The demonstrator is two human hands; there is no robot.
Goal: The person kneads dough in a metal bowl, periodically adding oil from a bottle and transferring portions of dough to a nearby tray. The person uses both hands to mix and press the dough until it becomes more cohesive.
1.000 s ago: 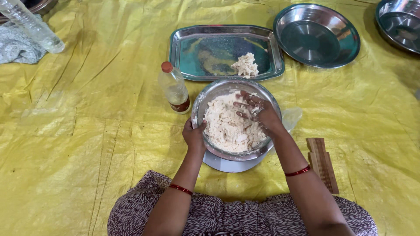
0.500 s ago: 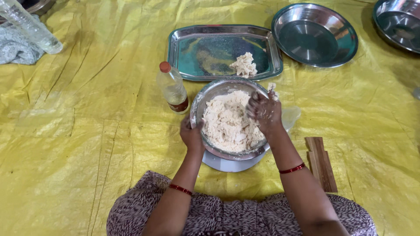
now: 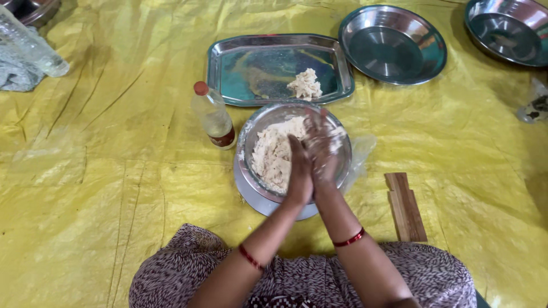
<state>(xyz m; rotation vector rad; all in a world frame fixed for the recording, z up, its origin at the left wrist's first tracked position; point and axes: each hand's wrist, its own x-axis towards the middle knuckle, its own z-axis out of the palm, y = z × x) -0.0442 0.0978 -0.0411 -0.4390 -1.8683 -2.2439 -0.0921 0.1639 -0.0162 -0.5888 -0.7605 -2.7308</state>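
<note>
Crumbly pale dough (image 3: 274, 157) fills the round steel bowl (image 3: 251, 134) in front of my lap on the crinkled yellow sheet (image 3: 114, 171). My left hand (image 3: 299, 171) and right hand (image 3: 321, 149), floury, press flat together over it, fingers straight. A small oil bottle (image 3: 214, 117) stands just beside the bowl.

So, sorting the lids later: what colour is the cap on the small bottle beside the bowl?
Orange-red cap on the clear small bottle; the head view shows it.

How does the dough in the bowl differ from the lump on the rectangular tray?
The dough in the bowl is a large, loose mass; the lump on the tray is small. Both hands, left hand and right hand, are in the bowl's dough; the tray's lump lies untouched. Both are pale and crumbly.
</note>
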